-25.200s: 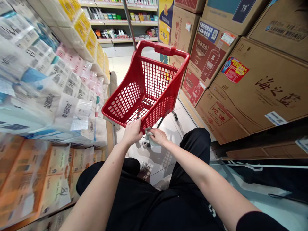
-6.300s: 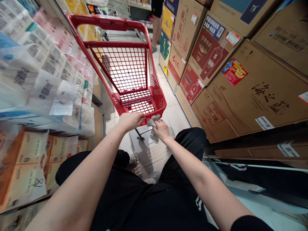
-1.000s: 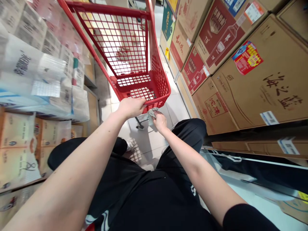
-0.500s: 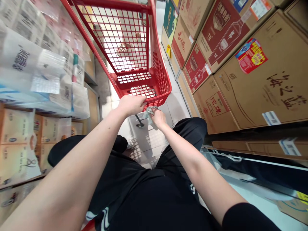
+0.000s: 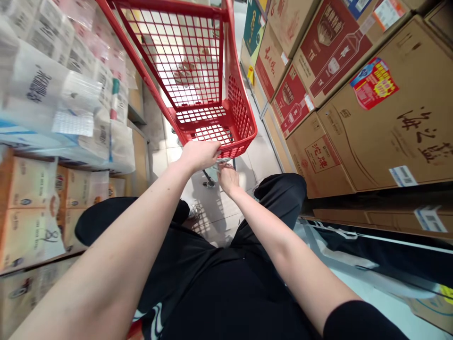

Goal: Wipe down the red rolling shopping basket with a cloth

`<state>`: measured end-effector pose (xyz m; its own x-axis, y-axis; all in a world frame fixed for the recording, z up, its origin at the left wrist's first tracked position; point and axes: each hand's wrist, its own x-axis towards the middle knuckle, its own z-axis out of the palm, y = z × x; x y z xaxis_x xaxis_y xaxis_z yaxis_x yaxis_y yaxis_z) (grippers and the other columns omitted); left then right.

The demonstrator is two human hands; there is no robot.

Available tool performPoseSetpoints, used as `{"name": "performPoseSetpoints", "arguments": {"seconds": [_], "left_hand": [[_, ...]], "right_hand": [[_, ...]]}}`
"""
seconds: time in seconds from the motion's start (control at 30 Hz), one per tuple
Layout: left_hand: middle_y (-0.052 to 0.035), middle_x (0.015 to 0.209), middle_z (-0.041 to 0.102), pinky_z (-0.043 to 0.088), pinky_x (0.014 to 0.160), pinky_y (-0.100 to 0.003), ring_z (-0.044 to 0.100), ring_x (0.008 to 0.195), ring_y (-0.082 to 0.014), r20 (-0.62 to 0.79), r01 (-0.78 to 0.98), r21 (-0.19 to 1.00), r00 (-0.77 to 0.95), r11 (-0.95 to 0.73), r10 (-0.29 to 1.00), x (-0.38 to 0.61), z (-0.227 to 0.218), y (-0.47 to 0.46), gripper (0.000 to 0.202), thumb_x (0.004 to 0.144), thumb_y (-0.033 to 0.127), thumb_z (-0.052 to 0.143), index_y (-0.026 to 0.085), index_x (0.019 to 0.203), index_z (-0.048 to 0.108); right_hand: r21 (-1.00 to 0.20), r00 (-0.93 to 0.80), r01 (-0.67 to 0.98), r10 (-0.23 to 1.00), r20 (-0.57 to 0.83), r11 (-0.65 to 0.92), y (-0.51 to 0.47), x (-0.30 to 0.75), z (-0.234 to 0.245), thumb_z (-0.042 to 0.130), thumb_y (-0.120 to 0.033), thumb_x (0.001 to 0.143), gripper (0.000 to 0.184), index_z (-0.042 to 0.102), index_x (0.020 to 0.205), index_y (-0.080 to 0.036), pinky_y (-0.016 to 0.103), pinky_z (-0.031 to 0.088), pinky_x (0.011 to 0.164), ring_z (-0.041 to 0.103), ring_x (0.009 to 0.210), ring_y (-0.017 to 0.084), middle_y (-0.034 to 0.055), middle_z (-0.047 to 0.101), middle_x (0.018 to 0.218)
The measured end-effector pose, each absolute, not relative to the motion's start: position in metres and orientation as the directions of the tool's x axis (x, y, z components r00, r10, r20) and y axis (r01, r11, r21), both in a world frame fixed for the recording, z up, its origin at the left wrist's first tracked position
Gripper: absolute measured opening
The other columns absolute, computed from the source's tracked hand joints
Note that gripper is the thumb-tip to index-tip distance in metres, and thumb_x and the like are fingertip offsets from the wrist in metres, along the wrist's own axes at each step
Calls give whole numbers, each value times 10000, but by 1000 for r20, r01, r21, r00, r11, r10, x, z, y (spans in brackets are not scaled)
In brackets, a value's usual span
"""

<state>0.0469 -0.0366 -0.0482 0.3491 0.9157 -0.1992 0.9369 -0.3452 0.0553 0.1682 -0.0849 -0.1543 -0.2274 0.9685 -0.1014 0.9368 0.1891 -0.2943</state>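
A red plastic shopping cart (image 5: pixel 244 118) stands tilted in front of me, its mesh basket holding nothing. My left hand (image 5: pixel 200 155) is closed over the near rim of the basket. Just below that rim, my right hand (image 5: pixel 227 178) is bunched around a grey cloth (image 5: pixel 218 165), pressed against the underside of the cart; only a sliver of the cloth shows. A cart wheel (image 5: pixel 210 183) rests on the pale floor tiles beneath both hands. My knees in black trousers fill the foreground.
Packs of tissue and paper rolls (image 5: pixel 53 99) are stacked on shelves at the left. Large brown and red cardboard cartons (image 5: pixel 371 113) line the right side of the narrow aisle. A dark low shelf edge (image 5: pixel 371 236) runs at the lower right.
The right hand with the cloth has slid further under the cart's rim, so less cloth shows. The left hand stays on the rim. The view has shifted slightly.
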Motion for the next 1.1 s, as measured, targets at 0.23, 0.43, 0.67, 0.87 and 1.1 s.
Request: {"name": "performPoseSetpoints", "arguments": {"seconds": [0.23, 0.43, 0.67, 0.87, 1.1], "left_hand": [[-63, 964, 684, 427, 702, -323, 631, 857, -232, -192, 933, 69, 360, -354, 913, 44, -50, -34, 326, 863, 445, 350, 230, 938, 584], [-68, 1008, 680, 419, 714, -331, 631, 893, -248, -169, 933, 100, 358, -345, 918, 45, -49, -37, 360, 873, 475, 334, 241, 1033, 555], [-45, 1125, 654, 422, 758, -333, 624, 958, -246, -137, 925, 214, 346, -313, 928, 51, -40, -46, 469, 892, 560, 248, 263, 1159, 495], [-18, 1101, 639, 443, 829, -321, 597, 982, -190, 121, 792, 488, 355, -367, 927, 36, -45, -46, 413, 922, 429, 242, 257, 1161, 532], [-50, 1032, 663, 329, 1016, -415, 582, 1023, -207, 245, 734, 339, 535, -589, 808, 8, -51, -48, 350, 870, 365, 345, 232, 938, 661]], "right_hand": [[-247, -257, 944, 956, -139, 218, -78, 179, -147, 459, -288, 897, 249, 595, 1091, -215, 297, 463, 815, 575, 1019, 220, 69, 676, 1001], [-292, -245, 936, 959, -145, 196, -92, 192, -146, 462, -298, 903, 284, 567, 1160, -237, 281, 454, 851, 592, 1002, 197, 47, 656, 1106], [-343, -268, 915, 955, -124, 213, -85, 182, -147, 444, -239, 896, 275, 560, 1144, -216, 289, 467, 838, 562, 1058, 210, 68, 644, 1109], [-364, -232, 917, 961, -149, 165, -88, 198, -153, 465, -282, 894, 277, 574, 1143, -231, 278, 447, 882, 563, 1064, 192, 48, 645, 1132], [-368, -278, 907, 949, -150, 208, -89, 203, -160, 467, -303, 902, 311, 554, 1196, -251, 268, 422, 938, 526, 1124, 172, 25, 601, 1223]]}}
